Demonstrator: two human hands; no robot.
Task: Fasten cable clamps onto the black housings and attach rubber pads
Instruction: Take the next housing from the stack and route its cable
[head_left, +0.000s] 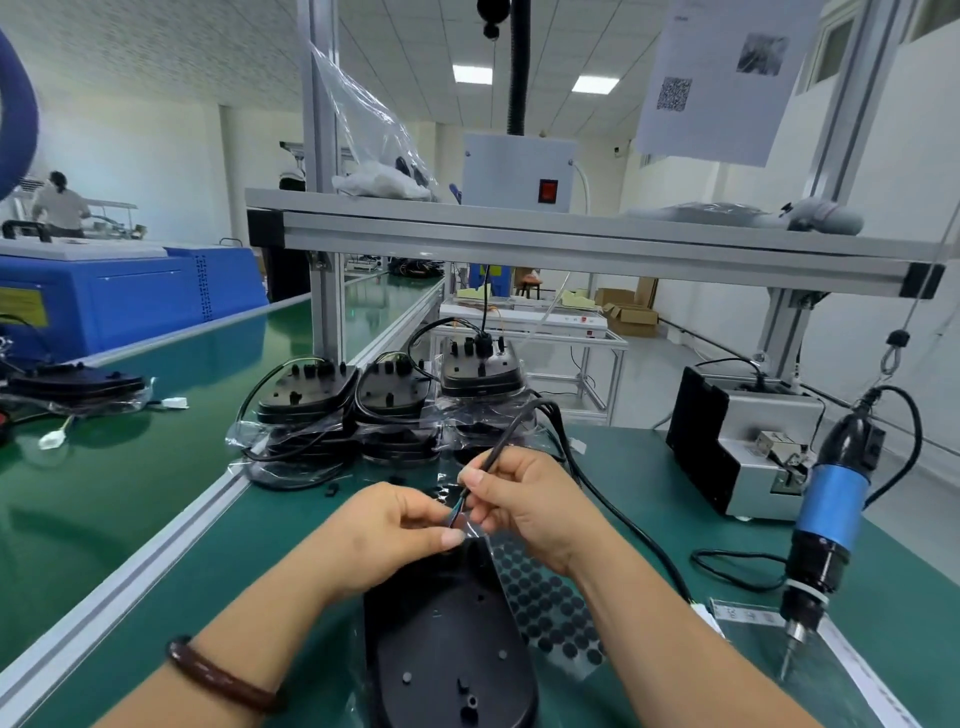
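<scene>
Item: one black plastic housing (447, 639), smooth, rounded and elongated, with moulded studs and screw bosses on its upturned face. It lies near me on the green mat (260, 561), between my forearms. One black round-sheathed cable (613, 514) arches from my right hand toward the far stacks and runs back along the right of the mat. At its stripped end are thin coloured wire ends (457, 512), number not clear. Two hands. My left hand (395, 525) has its fingers curled, thumb and forefinger pinching the wire ends just above the far tip of the housing. My right hand (524, 504) pinches the cable sheath between thumb and forefinger, just beyond them. One sheet of rubber pads (545, 608): small flat black discs in close rows on a clear backing, too many to count. It lies just right of the housing, partly under my right forearm. Three stacks of like housings (389, 384) stand side by side at the far side of the mat, in crinkled clear bags, with cables looped about them. One electric screwdriver (831, 514), blue and black barrel, bit down, hangs at the right. One grey benchtop machine (748, 447) with a black side panel, far right. One dark brown ring bracelet (218, 675) on my left wrist. One grey box (519, 171) with a red switch, on the aluminium shelf (571, 234) overhead.
</scene>
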